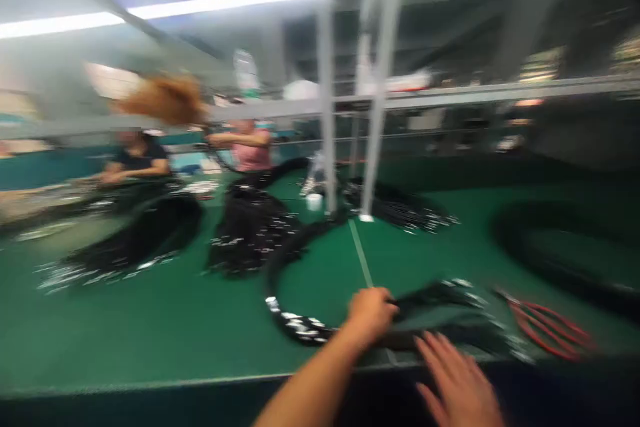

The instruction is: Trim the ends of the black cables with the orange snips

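Observation:
My left hand (369, 312) is closed around a thick bundle of black cables (300, 330) lying on the green table. The bundle curves away to the left and back, and whitish bits show along its near bend. To the right of my left hand its loose ends (445, 297) fan out, with pale tips. My right hand (457, 380) is open, its fingers stretched out at the table's front edge, close to the cables; I cannot tell whether they touch. A pair of red-handled pliers or cutters (547, 327) lies right of the loose ends. The picture is smeared by motion.
More black cable bundles lie at the left (145, 233), middle (250, 220), back (400, 203) and right (535, 260). White posts (379, 100) rise from the green table (175, 333) to a shelf rail (475, 97). Two people (137, 153) (253, 147) work across the table.

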The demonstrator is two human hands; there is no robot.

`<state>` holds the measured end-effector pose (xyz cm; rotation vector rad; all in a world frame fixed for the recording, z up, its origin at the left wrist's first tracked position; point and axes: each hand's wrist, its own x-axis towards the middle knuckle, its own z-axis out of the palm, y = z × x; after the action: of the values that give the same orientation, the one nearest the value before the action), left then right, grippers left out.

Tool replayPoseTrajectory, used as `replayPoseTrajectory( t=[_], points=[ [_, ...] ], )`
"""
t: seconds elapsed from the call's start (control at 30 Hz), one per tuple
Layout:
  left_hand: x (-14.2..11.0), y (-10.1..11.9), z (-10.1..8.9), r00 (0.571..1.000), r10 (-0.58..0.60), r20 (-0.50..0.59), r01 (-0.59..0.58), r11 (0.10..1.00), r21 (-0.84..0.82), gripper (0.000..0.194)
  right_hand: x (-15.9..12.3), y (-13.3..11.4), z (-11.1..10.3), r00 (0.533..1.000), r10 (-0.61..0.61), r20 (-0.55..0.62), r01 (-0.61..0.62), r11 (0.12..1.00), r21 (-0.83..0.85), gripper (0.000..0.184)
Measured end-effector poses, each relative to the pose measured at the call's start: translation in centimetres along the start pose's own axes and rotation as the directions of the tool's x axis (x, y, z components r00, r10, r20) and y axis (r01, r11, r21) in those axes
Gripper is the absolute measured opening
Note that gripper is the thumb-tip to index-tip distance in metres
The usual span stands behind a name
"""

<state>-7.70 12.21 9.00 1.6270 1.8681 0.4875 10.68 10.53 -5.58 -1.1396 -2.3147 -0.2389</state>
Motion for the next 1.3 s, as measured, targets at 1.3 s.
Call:
replayPoseTrajectory(
  t=[1.3],
  points=[
    [8.2, -0.2, 1.8, 1.000, -0.016, -0.007, 0.017, 0.930, 0.368, 0.027, 5.2, 1.0, -2.8, 0.972, 0.190, 0.139, -0.201, 0.978, 0.064, 0.042]
  ],
)
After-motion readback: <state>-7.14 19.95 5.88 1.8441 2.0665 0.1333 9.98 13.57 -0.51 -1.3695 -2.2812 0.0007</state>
